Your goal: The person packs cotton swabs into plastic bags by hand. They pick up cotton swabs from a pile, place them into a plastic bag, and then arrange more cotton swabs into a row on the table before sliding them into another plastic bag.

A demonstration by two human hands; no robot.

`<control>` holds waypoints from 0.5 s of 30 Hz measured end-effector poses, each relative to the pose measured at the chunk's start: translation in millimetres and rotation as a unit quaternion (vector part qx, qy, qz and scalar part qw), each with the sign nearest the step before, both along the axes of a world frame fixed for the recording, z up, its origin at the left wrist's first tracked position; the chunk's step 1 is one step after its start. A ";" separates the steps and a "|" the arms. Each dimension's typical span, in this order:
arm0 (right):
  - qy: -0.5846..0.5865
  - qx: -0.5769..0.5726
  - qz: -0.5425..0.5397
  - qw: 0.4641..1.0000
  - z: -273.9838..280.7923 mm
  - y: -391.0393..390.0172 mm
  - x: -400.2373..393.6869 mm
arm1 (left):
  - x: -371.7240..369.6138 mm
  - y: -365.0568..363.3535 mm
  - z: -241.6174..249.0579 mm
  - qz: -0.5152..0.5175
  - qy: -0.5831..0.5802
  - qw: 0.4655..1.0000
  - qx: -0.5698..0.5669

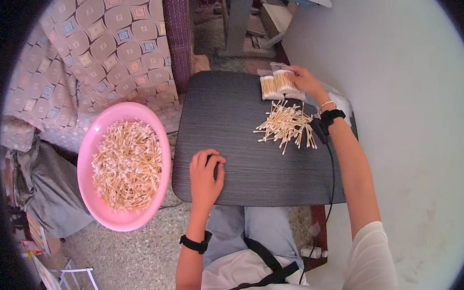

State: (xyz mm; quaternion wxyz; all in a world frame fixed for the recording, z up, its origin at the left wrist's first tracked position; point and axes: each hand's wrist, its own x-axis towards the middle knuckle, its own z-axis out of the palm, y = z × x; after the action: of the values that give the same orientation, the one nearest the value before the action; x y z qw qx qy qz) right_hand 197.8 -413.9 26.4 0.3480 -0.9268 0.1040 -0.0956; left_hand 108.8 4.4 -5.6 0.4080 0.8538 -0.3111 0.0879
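My right hand is at the back right of the dark table, its fingers closed on the edge of a clear packet of cotton swabs. A second packet of cotton swabs stands against it on the left, and more packed white tips show beneath them. Just in front lies a loose heap of cotton swabs. Near the front left edge, my left hand rests on the tabletop with loosely bent fingers, the thumb apart and nothing held.
Left of the table is a pink basin full of loose cotton swabs. A black cable runs down over the table's right side, near a pale wall. Patterned fabric covers something at the back left.
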 end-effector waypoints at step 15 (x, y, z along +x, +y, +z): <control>-0.072 -0.253 0.122 0.957 0.7 37.3 -22.4 | -4.1 -2.6 -0.3 0.006 -0.032 0.999 -0.001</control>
State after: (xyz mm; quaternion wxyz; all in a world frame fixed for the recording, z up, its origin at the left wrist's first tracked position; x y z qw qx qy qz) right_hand 175.5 -376.7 27.1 0.1182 -0.9808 -0.0626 -0.1418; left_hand 104.7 1.8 -5.9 0.3984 0.8520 -0.3185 0.1180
